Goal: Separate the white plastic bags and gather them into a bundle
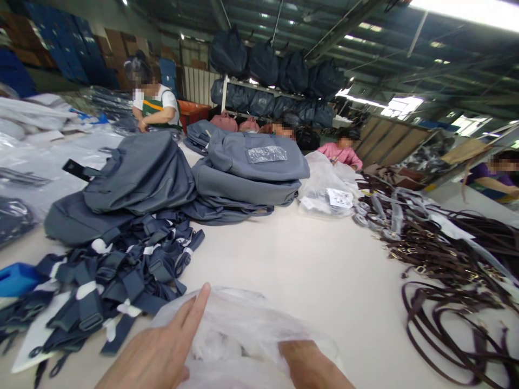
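Observation:
At the near edge of the table is a translucent white plastic bag (243,313) with its mouth towards me. My left hand (156,340) lies against the bag's left side, its fingers stretched out. My right hand (306,362) reaches into the bag from the right; its fingers are hidden by the plastic. Small whitish contents (214,346) show blurred inside, too unclear to name. Left of my left hand lies a heap of dark blue webbing straps (121,275) with buckles and white wraps.
Grey-blue bags (251,162) are stacked at the table's far side. Another clear bag with a label (339,198) lies beside them. Dark brown straps with metal clasps (430,254) cover the right side. A blue object (18,279) sits far left. Several co-workers (156,105) are beyond.

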Demonstrator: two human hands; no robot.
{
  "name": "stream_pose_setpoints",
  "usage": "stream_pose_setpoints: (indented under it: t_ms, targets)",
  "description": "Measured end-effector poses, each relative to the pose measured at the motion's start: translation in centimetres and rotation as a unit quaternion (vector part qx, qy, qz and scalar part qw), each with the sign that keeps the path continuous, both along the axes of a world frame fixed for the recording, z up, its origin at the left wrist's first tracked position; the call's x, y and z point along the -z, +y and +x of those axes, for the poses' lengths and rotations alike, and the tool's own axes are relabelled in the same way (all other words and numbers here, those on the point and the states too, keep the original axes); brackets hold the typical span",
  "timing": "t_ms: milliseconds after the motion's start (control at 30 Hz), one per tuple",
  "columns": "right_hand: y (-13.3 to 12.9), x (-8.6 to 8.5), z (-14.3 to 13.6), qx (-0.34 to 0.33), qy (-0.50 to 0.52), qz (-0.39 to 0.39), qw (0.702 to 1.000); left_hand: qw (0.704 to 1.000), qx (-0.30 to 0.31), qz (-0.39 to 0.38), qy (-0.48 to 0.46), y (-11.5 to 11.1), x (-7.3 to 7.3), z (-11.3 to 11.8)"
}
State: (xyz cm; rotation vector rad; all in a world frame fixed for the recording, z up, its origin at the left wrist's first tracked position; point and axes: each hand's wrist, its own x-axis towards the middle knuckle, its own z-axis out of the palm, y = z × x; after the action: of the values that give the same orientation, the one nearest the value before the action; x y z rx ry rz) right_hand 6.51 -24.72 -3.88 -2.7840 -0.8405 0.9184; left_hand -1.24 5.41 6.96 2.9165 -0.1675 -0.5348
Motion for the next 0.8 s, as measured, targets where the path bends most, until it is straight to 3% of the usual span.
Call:
stream_pose_setpoints:
  t_ms: [133, 233, 300, 333, 433, 533, 667, 800]
  targets:
    - [2.6, -4.9, -0.6, -0.039, 0.013, 0.005, 0.999, 0.998, 0.020, 0.034, -0.038, -0.8, -0.4, 0.4]
    - [6.8, -7.3, -0.2, -0.113, 0.001, 0.115, 0.987, 0.995, 0.032, 0.087, -0.028, -1.4, -0.7, 0.9]
    - [9.4, -6.3, 0.2, -0.166, 0.003, 0.198, 0.966, 0.994, 0.032, 0.106, -0.025, -1.9, -1.1, 1.3]
    - [10.4, -5.2, 0.4, -0.186, 0.011, 0.201, 0.962, 0.993, 0.028, 0.111, -0.022, -2.0, -1.2, 1.5]
    - [10.7, -0.9, 1.1, -0.208, 0.079, 0.058, 0.973, 0.992, -0.010, 0.122, 0.003, -1.9, -1.7, 1.7]
    - [7.6, 1.5, 1.4, -0.202, 0.129, -0.070, 0.968, 0.995, -0.018, 0.095, 0.009, -1.1, -1.5, 1.7]
    - [4.4, 0.5, 1.5, -0.171, 0.100, -0.094, 0.976, 0.997, 0.045, 0.046, -0.046, -0.6, 0.0, 1.2]
    - [8.0, -0.9, 1.0, -0.154, 0.075, 0.028, 0.985, 0.995, 0.083, 0.038, -0.030, -1.2, 1.0, 1.2]
